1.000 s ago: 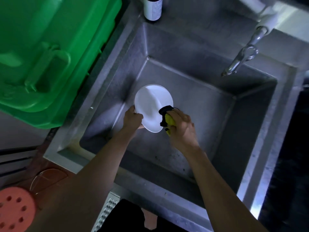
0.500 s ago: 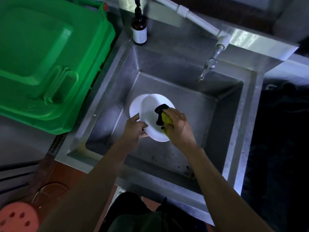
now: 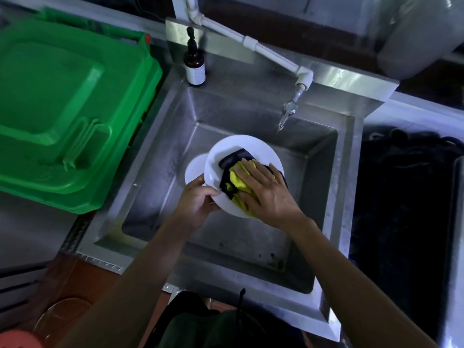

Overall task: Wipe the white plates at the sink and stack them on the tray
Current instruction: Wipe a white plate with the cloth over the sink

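I hold a white plate (image 3: 253,148) over the steel sink (image 3: 160,156). My left hand (image 3: 198,202) grips its near-left rim with thumb on top. My right hand (image 3: 266,189) lies flat on a yellow and black cloth (image 3: 237,182), pressing it onto the plate's face with straight fingers. A second white plate (image 3: 194,169) shows partly behind the first one, at its left edge, lower in the basin.
A tap (image 3: 287,113) on a white pipe hangs over the sink's back. A brown pump bottle (image 3: 194,64) stands on the back-left corner. A big green bin lid (image 3: 65,114) lies left of the sink. Dark counter space sits to the right.
The plate has tilted flatter and come nearer the camera. My right hand has spread flat and pushed the cloth from the plate's edge onto its middle. The view has tipped up.
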`<act>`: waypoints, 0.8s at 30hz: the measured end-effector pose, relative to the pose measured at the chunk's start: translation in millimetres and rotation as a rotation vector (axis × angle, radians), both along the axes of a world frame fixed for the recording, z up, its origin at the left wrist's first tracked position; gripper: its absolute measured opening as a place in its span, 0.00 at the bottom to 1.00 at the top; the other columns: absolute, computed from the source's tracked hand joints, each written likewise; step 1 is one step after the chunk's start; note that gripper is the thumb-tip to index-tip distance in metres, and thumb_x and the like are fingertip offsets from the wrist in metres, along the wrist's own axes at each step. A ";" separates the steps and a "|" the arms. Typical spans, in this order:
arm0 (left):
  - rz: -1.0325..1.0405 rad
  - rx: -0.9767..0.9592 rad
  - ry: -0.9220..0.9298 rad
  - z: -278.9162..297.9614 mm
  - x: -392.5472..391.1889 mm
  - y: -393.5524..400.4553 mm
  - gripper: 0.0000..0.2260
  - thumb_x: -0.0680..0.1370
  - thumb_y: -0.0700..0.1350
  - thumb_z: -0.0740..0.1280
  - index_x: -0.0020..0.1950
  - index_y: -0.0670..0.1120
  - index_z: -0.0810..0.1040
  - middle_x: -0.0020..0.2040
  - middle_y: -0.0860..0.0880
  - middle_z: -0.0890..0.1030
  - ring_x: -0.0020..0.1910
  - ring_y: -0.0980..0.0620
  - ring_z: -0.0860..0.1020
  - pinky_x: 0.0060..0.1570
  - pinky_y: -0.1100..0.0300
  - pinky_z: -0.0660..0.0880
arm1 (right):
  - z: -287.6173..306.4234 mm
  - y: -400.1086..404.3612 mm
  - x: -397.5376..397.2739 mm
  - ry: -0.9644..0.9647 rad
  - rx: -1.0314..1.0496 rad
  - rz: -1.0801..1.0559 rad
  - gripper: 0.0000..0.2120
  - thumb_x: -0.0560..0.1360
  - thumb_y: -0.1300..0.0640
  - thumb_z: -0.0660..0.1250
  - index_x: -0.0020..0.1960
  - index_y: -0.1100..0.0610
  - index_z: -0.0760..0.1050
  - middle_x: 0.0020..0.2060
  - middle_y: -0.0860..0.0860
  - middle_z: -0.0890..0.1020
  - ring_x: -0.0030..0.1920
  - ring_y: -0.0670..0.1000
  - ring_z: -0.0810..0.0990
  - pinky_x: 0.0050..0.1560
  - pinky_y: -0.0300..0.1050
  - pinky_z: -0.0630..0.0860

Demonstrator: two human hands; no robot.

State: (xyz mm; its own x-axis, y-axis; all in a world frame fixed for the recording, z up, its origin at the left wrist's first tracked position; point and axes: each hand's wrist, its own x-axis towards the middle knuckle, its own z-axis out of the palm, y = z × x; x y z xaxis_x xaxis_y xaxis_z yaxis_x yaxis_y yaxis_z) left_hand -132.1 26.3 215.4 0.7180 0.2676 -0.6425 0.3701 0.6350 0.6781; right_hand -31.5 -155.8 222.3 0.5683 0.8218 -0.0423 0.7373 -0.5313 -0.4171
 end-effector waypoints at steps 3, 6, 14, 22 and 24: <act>-0.037 0.004 -0.037 5.3 -2.1 -3.8 0.24 0.68 0.32 0.64 0.64 0.41 0.80 0.58 0.34 0.82 0.55 0.36 0.81 0.46 0.45 0.81 | 0.5 -5.0 -3.0 -0.051 0.026 0.049 0.26 0.84 0.48 0.58 0.81 0.50 0.58 0.81 0.50 0.57 0.81 0.55 0.51 0.80 0.59 0.49; -0.098 0.007 -0.087 9.1 -4.3 -6.1 0.25 0.67 0.32 0.64 0.64 0.40 0.79 0.55 0.36 0.82 0.53 0.38 0.82 0.47 0.45 0.80 | 1.7 -2.3 -9.7 -0.093 0.078 0.097 0.25 0.84 0.50 0.57 0.80 0.53 0.60 0.81 0.53 0.58 0.81 0.58 0.51 0.80 0.58 0.50; -0.174 -0.014 -0.068 8.1 -6.1 -8.6 0.19 0.67 0.31 0.64 0.51 0.47 0.85 0.48 0.43 0.85 0.47 0.45 0.84 0.42 0.50 0.81 | 11.9 40.0 3.0 -0.104 0.091 0.019 0.26 0.84 0.47 0.54 0.80 0.52 0.59 0.81 0.52 0.56 0.81 0.57 0.51 0.80 0.55 0.47; -0.065 0.043 -0.024 9.4 -9.2 -11.7 0.22 0.64 0.34 0.66 0.54 0.48 0.86 0.52 0.43 0.85 0.50 0.42 0.82 0.47 0.39 0.81 | 6.6 44.1 33.9 -0.079 0.109 -0.116 0.26 0.85 0.49 0.56 0.81 0.54 0.58 0.81 0.52 0.57 0.81 0.57 0.51 0.79 0.58 0.51; -0.030 0.055 -0.018 10.3 -9.7 -12.6 0.22 0.63 0.34 0.66 0.54 0.48 0.86 0.51 0.44 0.85 0.48 0.43 0.83 0.45 0.41 0.83 | 3.6 36.5 39.6 -0.077 0.093 -0.175 0.26 0.84 0.49 0.54 0.81 0.55 0.58 0.81 0.52 0.57 0.81 0.57 0.52 0.78 0.59 0.53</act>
